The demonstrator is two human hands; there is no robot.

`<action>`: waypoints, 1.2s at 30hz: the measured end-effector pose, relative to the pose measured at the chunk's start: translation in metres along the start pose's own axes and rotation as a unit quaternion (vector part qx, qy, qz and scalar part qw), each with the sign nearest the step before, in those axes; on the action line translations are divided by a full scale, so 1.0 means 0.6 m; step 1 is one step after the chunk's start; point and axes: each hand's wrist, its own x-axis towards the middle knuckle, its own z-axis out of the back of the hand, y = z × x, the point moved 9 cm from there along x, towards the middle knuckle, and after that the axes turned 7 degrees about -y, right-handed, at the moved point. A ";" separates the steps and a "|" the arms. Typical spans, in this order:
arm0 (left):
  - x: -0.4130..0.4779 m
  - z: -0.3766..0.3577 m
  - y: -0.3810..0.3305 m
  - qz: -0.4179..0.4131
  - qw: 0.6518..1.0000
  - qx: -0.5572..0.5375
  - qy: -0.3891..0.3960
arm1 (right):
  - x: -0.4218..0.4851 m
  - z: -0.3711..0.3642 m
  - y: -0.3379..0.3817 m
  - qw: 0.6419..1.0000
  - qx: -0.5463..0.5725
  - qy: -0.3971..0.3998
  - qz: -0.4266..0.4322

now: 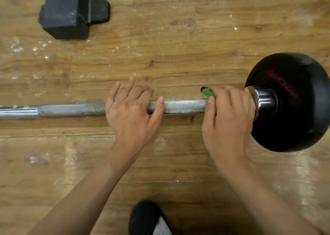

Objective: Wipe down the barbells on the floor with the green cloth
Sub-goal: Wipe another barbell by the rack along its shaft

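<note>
Cloth in right hand, left hand — splayed

1. I see one line of orange lettering on the face of the round black rubber weight plate, just beyond the fingers of the right hand.
2. It is too blurred for me to read.

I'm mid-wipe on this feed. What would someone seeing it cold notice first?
First, the two hands on the barbell, which lies across the middle of the view. The right hand grips the green cloth round it, right beside the black weight plate, and the left hand rests open further left. Next is the black block at upper left on the wooden floor.
</note>
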 end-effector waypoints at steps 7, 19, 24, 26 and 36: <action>-0.044 0.027 -0.011 -0.025 0.999 -0.005 0.045 | -0.053 -0.029 0.089 0.990 0.038 0.070 0.115; -0.158 0.086 -0.036 -0.058 0.993 0.012 0.103 | -0.131 0.007 0.080 0.992 0.039 0.100 0.064; -0.185 0.097 -0.038 -0.068 0.992 0.013 0.106 | -0.137 0.055 -0.014 0.997 -0.002 0.018 -0.073; -0.188 0.096 -0.041 -0.070 0.992 0.018 0.103 | -0.138 0.046 0.011 0.997 -0.006 0.036 -0.075; -0.169 0.085 -0.036 -0.052 0.994 0.015 0.095 | -0.123 0.056 -0.011 0.998 0.023 0.007 -0.058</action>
